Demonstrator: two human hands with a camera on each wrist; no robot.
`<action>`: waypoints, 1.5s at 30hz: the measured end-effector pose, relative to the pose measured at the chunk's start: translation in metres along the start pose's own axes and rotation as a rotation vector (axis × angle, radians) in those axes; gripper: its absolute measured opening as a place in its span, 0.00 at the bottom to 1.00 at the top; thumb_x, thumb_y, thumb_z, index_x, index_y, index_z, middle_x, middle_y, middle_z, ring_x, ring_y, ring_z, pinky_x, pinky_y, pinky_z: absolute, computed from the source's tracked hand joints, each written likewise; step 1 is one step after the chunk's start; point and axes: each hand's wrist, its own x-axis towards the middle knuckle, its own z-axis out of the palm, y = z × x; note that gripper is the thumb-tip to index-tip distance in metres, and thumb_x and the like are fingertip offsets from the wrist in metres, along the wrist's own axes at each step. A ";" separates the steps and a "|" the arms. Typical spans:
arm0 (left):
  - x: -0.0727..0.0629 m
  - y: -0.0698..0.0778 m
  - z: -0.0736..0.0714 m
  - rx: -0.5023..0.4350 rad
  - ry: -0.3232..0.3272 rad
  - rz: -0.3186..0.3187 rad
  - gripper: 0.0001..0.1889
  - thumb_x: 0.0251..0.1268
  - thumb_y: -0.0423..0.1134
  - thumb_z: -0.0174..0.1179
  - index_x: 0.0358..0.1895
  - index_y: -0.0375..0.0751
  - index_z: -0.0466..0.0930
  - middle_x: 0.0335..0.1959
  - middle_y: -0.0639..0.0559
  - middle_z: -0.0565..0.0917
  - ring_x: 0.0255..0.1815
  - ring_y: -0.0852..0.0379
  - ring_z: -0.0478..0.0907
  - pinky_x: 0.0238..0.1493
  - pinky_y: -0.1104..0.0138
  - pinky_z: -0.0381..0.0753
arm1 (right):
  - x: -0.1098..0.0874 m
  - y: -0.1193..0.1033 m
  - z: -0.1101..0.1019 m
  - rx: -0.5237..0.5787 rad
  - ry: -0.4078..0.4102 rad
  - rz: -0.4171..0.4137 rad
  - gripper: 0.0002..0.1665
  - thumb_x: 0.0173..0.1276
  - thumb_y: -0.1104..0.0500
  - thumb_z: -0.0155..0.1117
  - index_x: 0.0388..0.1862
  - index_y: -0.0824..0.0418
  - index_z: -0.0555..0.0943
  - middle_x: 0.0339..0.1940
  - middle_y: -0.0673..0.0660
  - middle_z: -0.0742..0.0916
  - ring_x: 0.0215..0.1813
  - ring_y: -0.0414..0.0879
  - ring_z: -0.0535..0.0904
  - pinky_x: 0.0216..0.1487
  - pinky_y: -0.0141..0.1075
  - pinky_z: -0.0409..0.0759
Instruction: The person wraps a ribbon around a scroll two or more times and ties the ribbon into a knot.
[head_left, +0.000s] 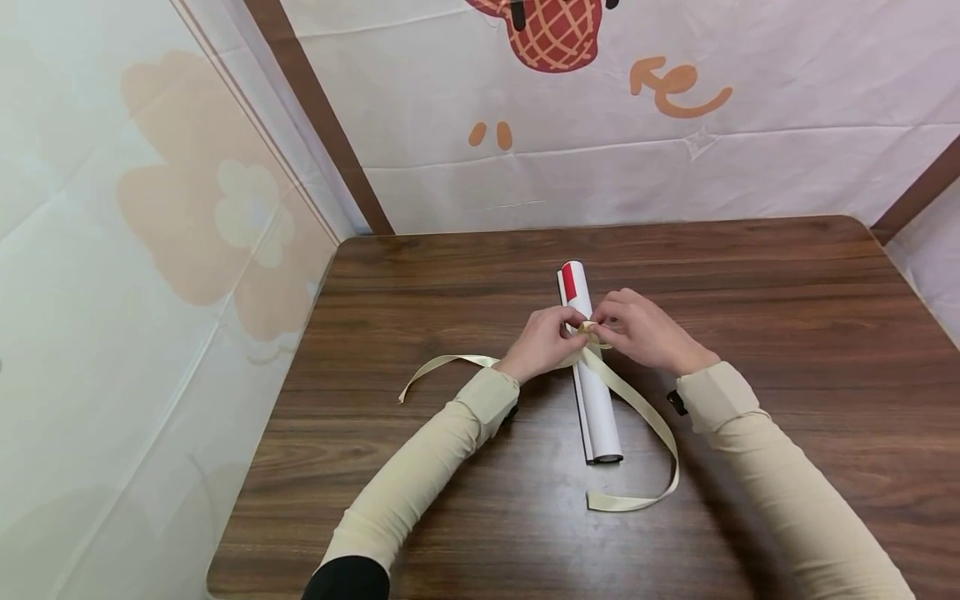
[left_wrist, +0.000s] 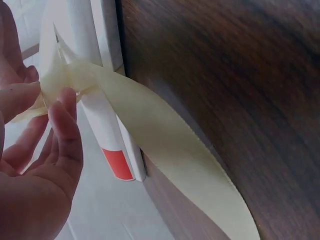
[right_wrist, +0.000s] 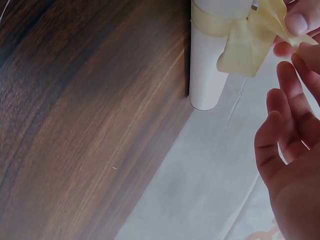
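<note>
A white paper roll [head_left: 599, 421] with a red patch near its far end lies lengthwise on the table. Around its middle passes a pale yellow ribbon [head_left: 663, 433], looped on top; one tail trails left and the other curls towards the near edge. My left hand [head_left: 538, 342] pinches the ribbon from the left side of the roll. From the right, my right hand [head_left: 647, 335] pinches a loop of ribbon between thumb and index finger, with the other fingers [right_wrist: 287, 107] loosely bent. The fingertips of both hands nearly meet above the roll, partly hiding the knot area.
The brown wood-grain table [head_left: 420, 292] has rounded corners. A white printed cloth [head_left: 615, 183] hangs behind its far edge, and another pale cloth [head_left: 90, 350] with a flower print stands along the left side.
</note>
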 end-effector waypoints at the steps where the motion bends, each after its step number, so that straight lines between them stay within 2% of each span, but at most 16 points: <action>1: 0.000 0.000 0.000 -0.003 0.006 0.000 0.09 0.62 0.36 0.62 0.43 0.40 0.84 0.40 0.49 0.86 0.34 0.60 0.80 0.36 0.78 0.74 | 0.000 0.000 0.000 0.002 0.001 -0.001 0.04 0.66 0.60 0.65 0.34 0.60 0.84 0.34 0.52 0.83 0.39 0.50 0.74 0.40 0.40 0.73; 7: 0.002 -0.004 0.003 -0.012 0.038 -0.002 0.06 0.63 0.36 0.61 0.39 0.40 0.85 0.36 0.49 0.87 0.34 0.60 0.83 0.36 0.79 0.76 | 0.001 0.000 0.002 0.005 0.007 -0.010 0.04 0.65 0.60 0.65 0.34 0.60 0.84 0.33 0.52 0.83 0.39 0.48 0.73 0.39 0.39 0.73; 15: 0.003 -0.006 0.003 -0.024 0.048 -0.014 0.06 0.63 0.35 0.60 0.39 0.39 0.85 0.35 0.48 0.87 0.34 0.60 0.82 0.36 0.77 0.77 | -0.002 0.000 -0.004 0.030 0.029 0.044 0.04 0.65 0.60 0.65 0.38 0.59 0.83 0.37 0.53 0.85 0.42 0.47 0.76 0.42 0.41 0.76; 21: 0.002 -0.005 0.003 -0.028 0.057 -0.036 0.06 0.62 0.35 0.60 0.38 0.39 0.84 0.33 0.50 0.87 0.32 0.63 0.81 0.35 0.76 0.77 | -0.006 0.000 -0.007 0.027 0.037 0.081 0.02 0.65 0.62 0.64 0.36 0.58 0.83 0.34 0.53 0.84 0.40 0.48 0.76 0.40 0.40 0.74; 25: 0.003 -0.006 0.004 -0.052 0.064 -0.071 0.06 0.62 0.36 0.61 0.39 0.40 0.85 0.33 0.49 0.87 0.32 0.63 0.81 0.34 0.77 0.76 | -0.009 -0.005 -0.007 0.016 -0.013 0.098 0.02 0.65 0.60 0.65 0.33 0.57 0.83 0.30 0.51 0.83 0.35 0.44 0.75 0.37 0.37 0.73; 33: 0.002 -0.005 0.003 -0.079 0.076 -0.144 0.05 0.62 0.37 0.61 0.38 0.41 0.84 0.32 0.50 0.87 0.31 0.65 0.78 0.33 0.79 0.73 | -0.016 -0.021 -0.002 -0.029 -0.167 0.130 0.06 0.61 0.53 0.69 0.28 0.53 0.81 0.23 0.45 0.82 0.27 0.38 0.74 0.31 0.34 0.72; 41: 0.002 -0.003 0.002 -0.072 0.053 -0.164 0.05 0.61 0.37 0.61 0.38 0.42 0.83 0.33 0.51 0.87 0.32 0.66 0.78 0.34 0.78 0.73 | -0.021 -0.029 0.004 -0.076 -0.200 0.178 0.06 0.60 0.55 0.69 0.27 0.52 0.80 0.22 0.45 0.80 0.26 0.40 0.73 0.29 0.36 0.70; 45: 0.002 -0.004 0.002 -0.081 0.056 -0.158 0.05 0.60 0.36 0.61 0.38 0.41 0.83 0.33 0.51 0.87 0.31 0.66 0.77 0.33 0.78 0.73 | -0.022 -0.029 0.005 -0.083 -0.223 0.235 0.06 0.59 0.53 0.70 0.29 0.52 0.80 0.23 0.45 0.81 0.27 0.40 0.73 0.27 0.35 0.70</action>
